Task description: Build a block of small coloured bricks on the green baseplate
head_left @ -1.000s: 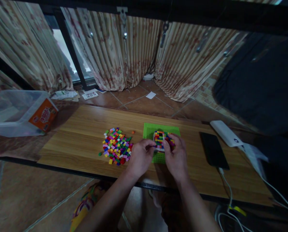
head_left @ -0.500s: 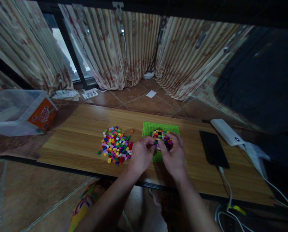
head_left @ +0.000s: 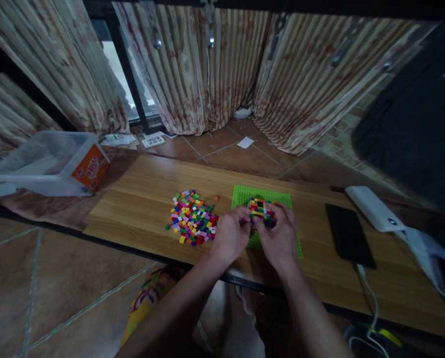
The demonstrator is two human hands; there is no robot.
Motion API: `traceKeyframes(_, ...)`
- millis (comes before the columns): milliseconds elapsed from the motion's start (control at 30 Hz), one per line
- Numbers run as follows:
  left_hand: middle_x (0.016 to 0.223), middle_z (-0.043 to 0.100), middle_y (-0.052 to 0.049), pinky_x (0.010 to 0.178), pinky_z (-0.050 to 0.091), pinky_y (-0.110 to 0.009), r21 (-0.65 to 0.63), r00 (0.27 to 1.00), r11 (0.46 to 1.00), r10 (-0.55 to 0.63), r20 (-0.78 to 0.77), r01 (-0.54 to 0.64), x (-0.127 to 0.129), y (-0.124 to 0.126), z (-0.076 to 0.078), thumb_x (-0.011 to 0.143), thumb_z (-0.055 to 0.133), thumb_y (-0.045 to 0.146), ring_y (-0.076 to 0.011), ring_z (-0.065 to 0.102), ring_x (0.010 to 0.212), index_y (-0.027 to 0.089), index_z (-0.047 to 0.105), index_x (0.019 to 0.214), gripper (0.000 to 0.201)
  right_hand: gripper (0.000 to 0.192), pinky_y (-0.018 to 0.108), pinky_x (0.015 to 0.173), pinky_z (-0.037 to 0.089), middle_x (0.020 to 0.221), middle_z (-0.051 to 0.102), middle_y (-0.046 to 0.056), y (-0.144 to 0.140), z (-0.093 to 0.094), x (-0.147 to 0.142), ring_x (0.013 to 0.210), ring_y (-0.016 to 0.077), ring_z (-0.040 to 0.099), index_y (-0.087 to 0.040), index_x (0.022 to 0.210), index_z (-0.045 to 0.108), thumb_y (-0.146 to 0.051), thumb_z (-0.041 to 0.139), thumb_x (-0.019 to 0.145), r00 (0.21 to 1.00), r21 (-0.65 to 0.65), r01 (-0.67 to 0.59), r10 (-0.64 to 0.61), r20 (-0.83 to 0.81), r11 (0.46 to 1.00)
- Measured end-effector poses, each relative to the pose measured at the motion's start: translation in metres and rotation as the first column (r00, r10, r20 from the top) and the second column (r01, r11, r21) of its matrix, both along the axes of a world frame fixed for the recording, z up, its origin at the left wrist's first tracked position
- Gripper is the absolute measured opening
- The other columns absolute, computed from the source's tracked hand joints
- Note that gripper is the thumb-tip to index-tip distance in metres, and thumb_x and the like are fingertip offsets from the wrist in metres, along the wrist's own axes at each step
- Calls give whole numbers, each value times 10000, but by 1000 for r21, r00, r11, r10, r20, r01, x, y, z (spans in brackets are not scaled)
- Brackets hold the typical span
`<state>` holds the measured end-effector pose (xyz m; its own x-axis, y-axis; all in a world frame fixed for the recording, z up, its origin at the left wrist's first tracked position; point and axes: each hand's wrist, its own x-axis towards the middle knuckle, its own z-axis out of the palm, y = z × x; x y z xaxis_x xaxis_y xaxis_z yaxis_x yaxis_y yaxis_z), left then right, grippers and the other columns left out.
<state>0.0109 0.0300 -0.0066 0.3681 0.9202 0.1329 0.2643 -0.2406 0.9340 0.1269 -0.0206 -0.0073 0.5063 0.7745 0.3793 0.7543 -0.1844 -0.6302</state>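
A small multicoloured toy-brick structure sits over the green studded baseplate. My right hand curls around its right side, thumb at the front and fingers on the far right. At the structure's near left corner, my left hand has its thumb and forefinger pinched together. Whatever lies between those fingertips is too small and shaded to make out. The two thumbs nearly meet in front, and together the hands cover the structure's lower part. Just left of my left hand spreads a heap of loose toy bricks.
A dark phone with a white cable lies right of the baseplate, beside a white power bank. A clear plastic bin stands at the far left. One orange brick lies apart. The wooden table's front edge runs beneath my forearms.
The view has swung left, so the whole scene sits further right. Both hands stay at the brick structure; their fingers have shifted only slightly around its near side.
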Motion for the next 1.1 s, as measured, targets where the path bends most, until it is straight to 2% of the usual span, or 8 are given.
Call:
traceKeyframes(367,822,702,-25,730,531,-243,53,999,999,-7,-34,9,1,-3,0,780,508,76,-145,666,762,189,654,918,231,459,523,1000,376,1296,494,167,-2,-8,4,1232,311,442,-176,1219,566,-466,524,866,993,6,-71,71,95,997)
traceKeyframes(433,823,709,-25,730,532,-242,47,999,999,-6,-36,7,-2,-3,3,786,504,75,-144,671,761,189,657,929,238,447,510,1003,380,1265,529,165,-6,-4,4,1203,303,472,-169,1192,582,-473,530,869,991,51,-60,54,122,997)
traceKeyframes(533,844,717,-34,742,532,-246,35,999,998,44,3,-44,-11,5,9,795,515,82,-146,677,773,182,654,982,253,337,475,997,393,1182,598,139,-11,6,-1,1146,277,520,-178,1116,620,-413,519,898,989,193,-34,5,149,981)
traceKeyframes(633,880,718,-58,750,527,-255,21,987,991,133,85,-135,-25,20,13,810,532,110,-148,673,786,161,652,982,216,232,395,905,464,1020,668,91,-15,15,-12,990,224,610,-198,1014,651,-334,484,927,991,268,-110,86,99,957)
traceKeyframes(733,880,712,-66,752,520,-251,-18,952,970,240,189,-240,-40,37,16,796,558,120,-144,664,797,145,653,956,188,206,324,801,501,904,701,44,-16,17,-25,838,178,653,-219,946,665,-307,480,932,957,189,-287,287,26,939)
traceKeyframes(867,845,703,-47,729,515,-235,-104,894,947,322,311,-304,-54,51,19,761,611,159,-130,652,769,142,663,922,169,217,293,711,506,849,706,30,-15,11,-39,749,162,652,-224,915,676,-318,480,925,875,-23,-482,479,-73,876)
traceKeyframes(967,807,691,-31,683,512,-221,-157,867,941,337,366,-299,-58,53,22,745,627,170,-116,636,714,138,664,911,173,192,302,705,506,853,698,34,-12,3,-46,741,169,651,-219,939,674,-310,510,900,847,-138,-531,523,-94,836)
traceKeyframes(1100,792,684,-27,654,504,-215,-167,872,950,309,381,-264,-56,51,19,752,631,187,-109,624,689,136,664,910,169,190,321,700,505,908,677,40,-7,-5,-54,756,183,646,-217,1002,652,-288,529,875,868,-211,-493,492,-58,844)
